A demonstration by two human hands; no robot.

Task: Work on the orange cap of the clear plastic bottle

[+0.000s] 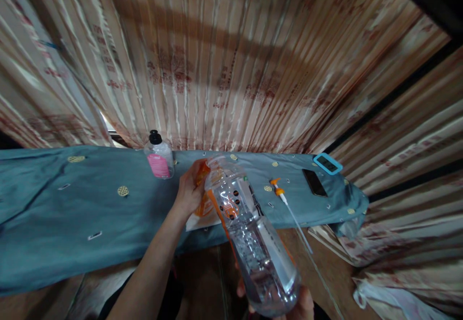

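A large clear plastic bottle [249, 233] with a silver and orange label is tilted, its neck up and to the left. My right hand [304, 305] wraps round its base from below, mostly hidden behind it. My left hand [191, 187] is closed on an orange translucent container [204, 206], right at the clear bottle's neck. Part of that container is covered by my hand and the bottle; whether their mouths touch I cannot tell. A pump dispenser [279, 191] with an orange head and a long white tube lies to the right, the tube reaching past the front edge.
A green-blue patterned cloth [97, 223] covers the narrow table. A clear bottle with a pink label and black cap [159, 161] stands at the back left. A dark phone [314, 183] and a blue-framed digital clock [327, 164] lie at the right. Patterned curtains [217, 69] hang behind.
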